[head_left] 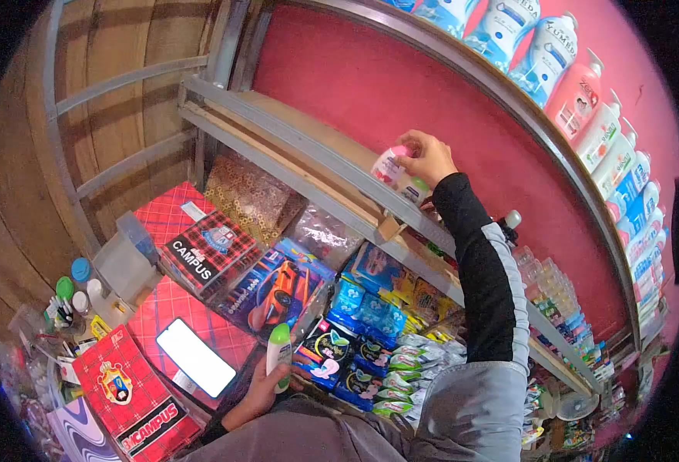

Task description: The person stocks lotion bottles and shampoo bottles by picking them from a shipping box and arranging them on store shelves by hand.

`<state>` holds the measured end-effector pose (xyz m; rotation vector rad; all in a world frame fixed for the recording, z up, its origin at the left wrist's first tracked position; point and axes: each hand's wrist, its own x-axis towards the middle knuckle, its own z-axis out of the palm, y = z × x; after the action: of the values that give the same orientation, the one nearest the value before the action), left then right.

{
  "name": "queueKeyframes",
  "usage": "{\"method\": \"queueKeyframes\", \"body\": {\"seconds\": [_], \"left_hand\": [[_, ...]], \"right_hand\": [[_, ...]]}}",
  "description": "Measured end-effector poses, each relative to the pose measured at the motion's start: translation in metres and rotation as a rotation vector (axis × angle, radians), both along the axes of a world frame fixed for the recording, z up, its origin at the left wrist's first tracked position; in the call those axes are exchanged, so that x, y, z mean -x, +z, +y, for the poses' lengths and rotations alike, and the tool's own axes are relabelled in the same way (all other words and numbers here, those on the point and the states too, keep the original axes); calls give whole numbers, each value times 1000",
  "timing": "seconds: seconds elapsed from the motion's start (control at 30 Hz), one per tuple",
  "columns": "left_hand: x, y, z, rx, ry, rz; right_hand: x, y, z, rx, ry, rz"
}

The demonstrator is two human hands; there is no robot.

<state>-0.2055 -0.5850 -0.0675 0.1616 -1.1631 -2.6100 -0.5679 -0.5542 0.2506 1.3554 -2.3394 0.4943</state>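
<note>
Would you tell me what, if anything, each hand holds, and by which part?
The left hand holds a green-capped bottle by its lower part; the right hand holds a pink-and-white bottle by its pink end.

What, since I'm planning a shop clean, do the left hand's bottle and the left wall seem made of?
Bottle: likely smooth plastic, going by its moulded, rounded body and green cap. Wall: apparently wood, rather matt, showing brown boards with dark seams.

A rectangular phone with a glowing white screen [196, 358] lies left of the left grip [261, 394]; a red plaid paper CAMPUS notebook [97, 362] lies farther left, black-and-blue plastic packets [320, 350] right.
</note>
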Motion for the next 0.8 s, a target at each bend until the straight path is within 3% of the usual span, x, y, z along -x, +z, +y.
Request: {"method": "queueKeyframes", "body": {"seconds": [0.07, 0.47, 0.8], "left_hand": [[0, 0, -3, 3, 18, -9], [9, -2, -7, -41, 24, 45], [15, -6, -5, 3, 40, 27]], "right_hand": [[6, -6, -2, -93, -67, -21], [13, -10, 1, -103, 65, -177], [8, -6, 4, -135, 29, -179]]}}
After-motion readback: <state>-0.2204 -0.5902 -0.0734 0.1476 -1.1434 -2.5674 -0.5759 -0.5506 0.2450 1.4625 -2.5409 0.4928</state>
